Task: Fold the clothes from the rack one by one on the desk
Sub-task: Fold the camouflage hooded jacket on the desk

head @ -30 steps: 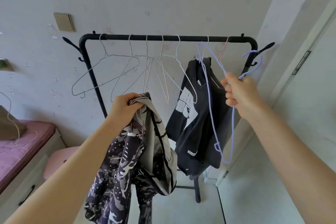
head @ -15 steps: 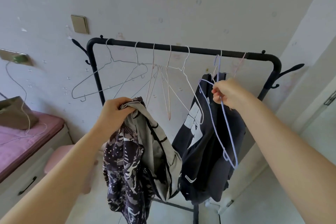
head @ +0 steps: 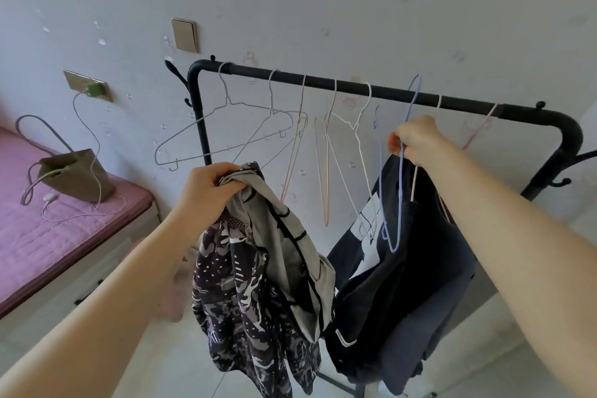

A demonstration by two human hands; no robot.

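Hooking blue hanger (head: 400,184), pinched in right hand (head: 416,140), over rack bar (head: 387,92); left hand (head: 206,191) fingers clamped on camo garment (head: 248,284), keep it clear of the hangers.

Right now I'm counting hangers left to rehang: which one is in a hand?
The lilac-blue wire hanger, pinched by the right hand in front of the dark garment; the others hang untouched.
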